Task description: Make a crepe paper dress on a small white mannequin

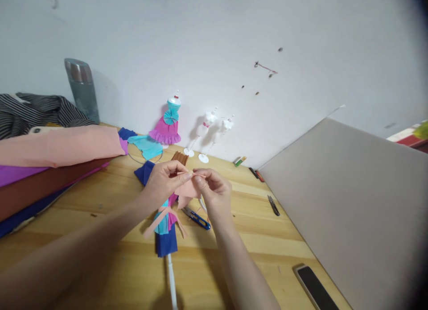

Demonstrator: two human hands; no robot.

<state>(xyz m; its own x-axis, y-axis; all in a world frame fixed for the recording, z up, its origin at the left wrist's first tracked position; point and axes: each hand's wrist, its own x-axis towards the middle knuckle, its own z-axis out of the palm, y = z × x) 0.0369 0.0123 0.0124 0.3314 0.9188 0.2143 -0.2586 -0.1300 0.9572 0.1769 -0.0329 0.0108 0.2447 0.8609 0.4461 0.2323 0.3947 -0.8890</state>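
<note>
Several folded sheets (60, 146), peach uppermost, are stacked far to the left of the grip, with a striped cloth (43, 107) behind them and a bottle (82, 93) set upright by the wall. A teal scrap (147, 145) is laid left of the grip and beyond it. By the left hand (160, 183), thumb and forefinger are closed on the upper edge of the peach paper (187, 189). A bundle (162, 224) of blue, teal and pink pieces, tied with a peach strip, is seen nearer than the grip, a white rod (171, 279) extending from its near end. Beyond the grip, to the left, a dressed stand (167, 129) is placed; brown pleats (180, 157) are seen just behind the fingers. Snips (199, 219) are laid nearer than the grip, beside the hanging paper. By the right hand (216, 189), the same edge is pinched, thumb against forefinger, both pinches being nearly in contact. Two bare stands (209, 118) are set beyond the grip, slightly rightward. To its right, a cutter (273, 205) and, nearer, a phone (317, 287) are laid, flanked by a board (351, 189).
</note>
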